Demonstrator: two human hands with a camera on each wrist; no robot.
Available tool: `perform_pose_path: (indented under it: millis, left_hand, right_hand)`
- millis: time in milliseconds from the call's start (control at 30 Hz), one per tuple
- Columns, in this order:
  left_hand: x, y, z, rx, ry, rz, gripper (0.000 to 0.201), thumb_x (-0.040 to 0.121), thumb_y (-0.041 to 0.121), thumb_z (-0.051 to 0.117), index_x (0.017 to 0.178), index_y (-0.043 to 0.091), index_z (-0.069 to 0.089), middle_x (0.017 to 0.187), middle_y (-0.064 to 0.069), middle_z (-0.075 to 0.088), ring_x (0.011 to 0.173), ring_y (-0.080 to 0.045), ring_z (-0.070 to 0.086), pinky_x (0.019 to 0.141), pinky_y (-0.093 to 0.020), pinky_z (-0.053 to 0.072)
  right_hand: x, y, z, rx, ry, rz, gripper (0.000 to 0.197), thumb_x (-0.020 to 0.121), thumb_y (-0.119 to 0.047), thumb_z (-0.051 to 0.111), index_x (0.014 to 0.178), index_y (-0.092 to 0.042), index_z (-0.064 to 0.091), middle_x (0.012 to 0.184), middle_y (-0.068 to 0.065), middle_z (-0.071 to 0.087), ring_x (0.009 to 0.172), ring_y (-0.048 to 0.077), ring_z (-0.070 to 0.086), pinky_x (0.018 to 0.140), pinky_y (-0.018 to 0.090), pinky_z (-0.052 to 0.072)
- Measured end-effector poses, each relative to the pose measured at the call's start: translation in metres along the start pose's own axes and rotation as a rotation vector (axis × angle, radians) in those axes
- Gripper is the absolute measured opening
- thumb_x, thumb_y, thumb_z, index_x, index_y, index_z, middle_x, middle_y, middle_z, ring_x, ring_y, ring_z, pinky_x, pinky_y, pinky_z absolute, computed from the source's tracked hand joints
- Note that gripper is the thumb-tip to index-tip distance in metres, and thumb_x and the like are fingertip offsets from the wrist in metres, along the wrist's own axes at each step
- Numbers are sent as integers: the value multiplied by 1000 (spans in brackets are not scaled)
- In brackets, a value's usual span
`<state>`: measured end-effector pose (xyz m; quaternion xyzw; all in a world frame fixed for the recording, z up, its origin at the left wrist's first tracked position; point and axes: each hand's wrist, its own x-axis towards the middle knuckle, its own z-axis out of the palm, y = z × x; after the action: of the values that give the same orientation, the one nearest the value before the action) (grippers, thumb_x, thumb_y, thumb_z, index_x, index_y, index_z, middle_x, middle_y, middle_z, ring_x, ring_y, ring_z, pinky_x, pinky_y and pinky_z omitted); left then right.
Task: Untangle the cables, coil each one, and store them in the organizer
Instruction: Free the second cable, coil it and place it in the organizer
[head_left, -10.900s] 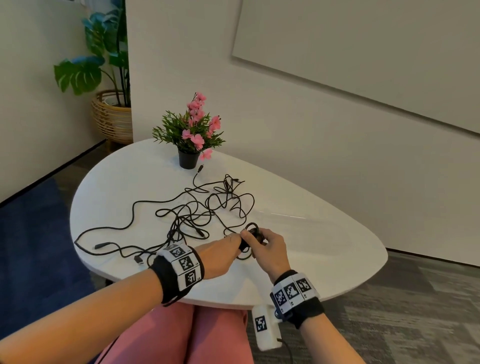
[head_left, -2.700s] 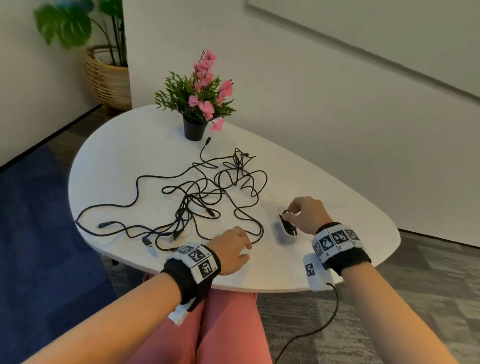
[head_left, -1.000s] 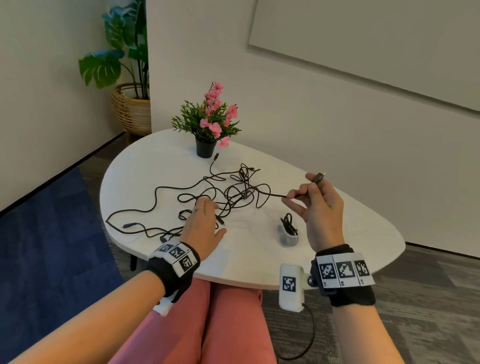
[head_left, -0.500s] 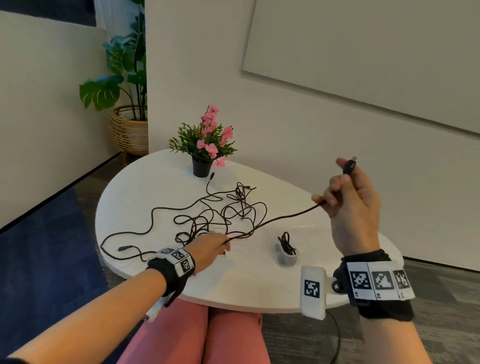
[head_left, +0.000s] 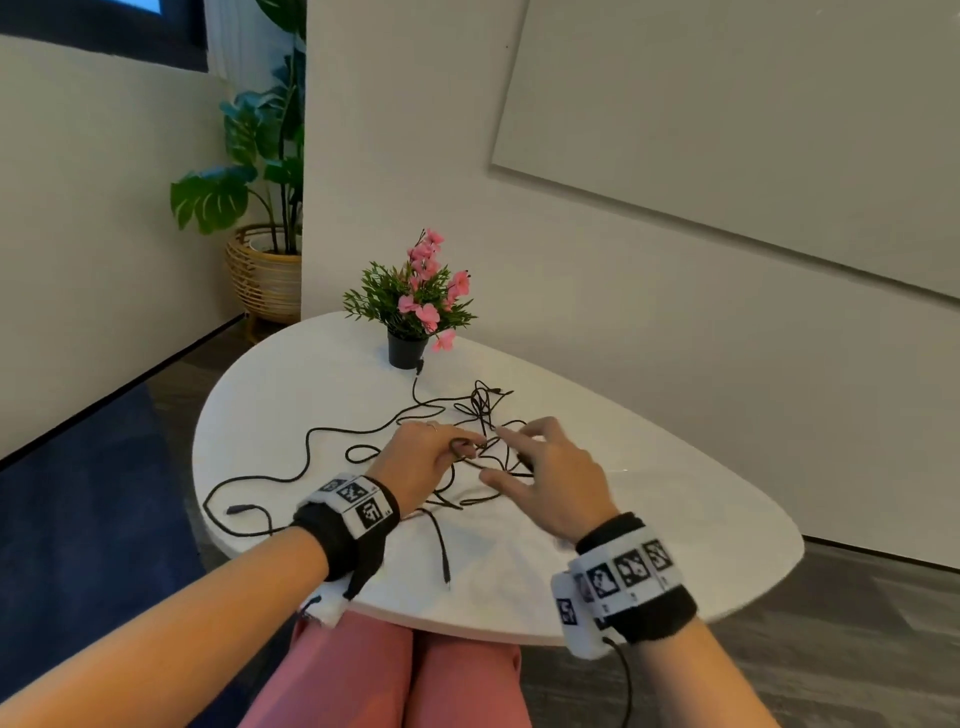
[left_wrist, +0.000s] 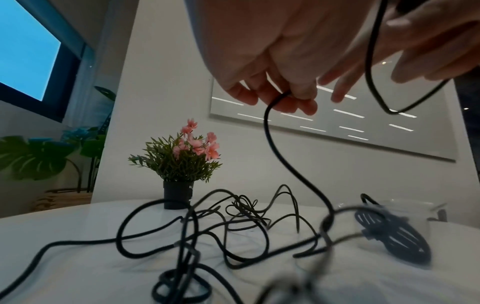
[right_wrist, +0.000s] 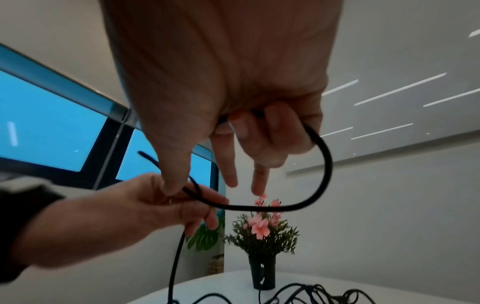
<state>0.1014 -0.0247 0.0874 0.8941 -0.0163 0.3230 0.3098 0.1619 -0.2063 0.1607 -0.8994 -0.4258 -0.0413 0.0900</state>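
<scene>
A thin black cable (right_wrist: 322, 162) forms one loop between both hands, raised above the white rounded tabletop (head_left: 649, 525). The right hand (head_left: 556, 480) curls its ring and little fingers around one end of the loop against the palm; its index and middle fingers point out straight. The left hand (head_left: 423, 460) pinches the other side of the loop between thumb and fingertips. The two hands sit close together, fingertips nearly touching. From the left-hand pinch the cable hangs down to the tangle of black cables (head_left: 467, 415) lying on the tabletop, directly in front of the small black pot of pink flowers (head_left: 415, 312). Loose cable runs from the tangle toward the near-left edge of the tabletop, away from the flower pot. In the left wrist view a clear container holding a dark coiled cable (left_wrist: 389, 232) stands on the tabletop, right of the flower pot; its outline is blurred.
</scene>
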Motion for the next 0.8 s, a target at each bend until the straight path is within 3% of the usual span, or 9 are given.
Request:
perform_pose_path:
  millis: [33, 100, 200, 267, 400, 500, 567, 633, 800]
  left_hand:
    - [-1, 0, -3, -3, -6, -23, 32, 86, 6, 57, 111, 20, 68, 96, 2, 73, 90, -11, 66, 88, -22, 48]
    - [-1, 1, -9, 61, -53, -88, 31, 87, 5, 58, 111, 20, 69, 102, 0, 72, 97, -14, 65, 91, -24, 47]
    - [1, 4, -16, 65, -64, -142, 23, 89, 9, 57, 107, 14, 70, 106, -3, 71, 100, -15, 64, 90, -17, 43]
    - [2, 9, -14, 85, -129, -169, 20, 89, 8, 55, 102, 11, 71, 105, -4, 71, 100, -16, 63, 85, -14, 39]
    - [2, 17, -5, 95, -252, -240, 19, 92, 14, 49, 95, 10, 68, 93, -5, 69, 89, -19, 63, 78, -24, 46]
    - [-3, 18, 2, -42, -266, -205, 20, 95, 20, 50, 98, 12, 67, 80, 8, 62, 69, -1, 55, 68, -11, 41]
    - [-7, 11, 5, -68, -277, -231, 21, 98, 22, 44, 98, 14, 63, 73, 12, 56, 66, -4, 52, 67, -18, 42]
    - [-12, 2, 6, -40, -313, -277, 22, 99, 21, 37, 99, 16, 58, 74, 13, 51, 71, -8, 50, 71, -24, 42]
    - [-22, -24, -4, 174, -426, -289, 22, 99, 25, 36, 102, 20, 57, 84, 4, 59, 79, -15, 57, 73, -29, 47]
  right_hand:
    - [2, -4, 6, 32, -10, -15, 63, 82, -65, 50, 137, -37, 40, 130, -6, 46, 108, 20, 56, 84, 34, 47]
    - [3, -9, 12, 238, 22, -63, 63, 82, -58, 57, 138, -33, 40, 127, -8, 51, 112, 14, 54, 88, 29, 46]
    - [3, -16, 13, 510, 71, -185, 58, 84, -45, 63, 138, -34, 43, 128, -9, 50, 117, 3, 46, 94, 20, 39]
    - [5, -22, 14, 551, 110, -241, 51, 85, -39, 64, 134, -35, 49, 130, -9, 49, 116, 0, 44, 91, 20, 41]
    - [11, -22, 12, 579, 137, -313, 28, 89, -25, 62, 117, -23, 61, 123, -7, 59, 111, -1, 52, 93, 17, 44]
    - [14, -17, 2, 808, 150, -201, 7, 95, -17, 51, 101, -16, 56, 95, -2, 70, 83, 6, 63, 71, 15, 49]
    - [16, -7, -10, 1018, 301, -58, 15, 99, -13, 40, 93, -17, 54, 77, -1, 65, 58, 1, 55, 52, 11, 41]
    - [15, 4, -26, 1236, 477, 90, 25, 101, -12, 35, 85, -20, 52, 66, -5, 55, 46, 2, 41, 37, 13, 28]
    - [-2, 48, -71, 1350, 994, 210, 28, 101, -15, 33, 81, -25, 51, 60, -10, 52, 45, 3, 39, 36, 15, 25]
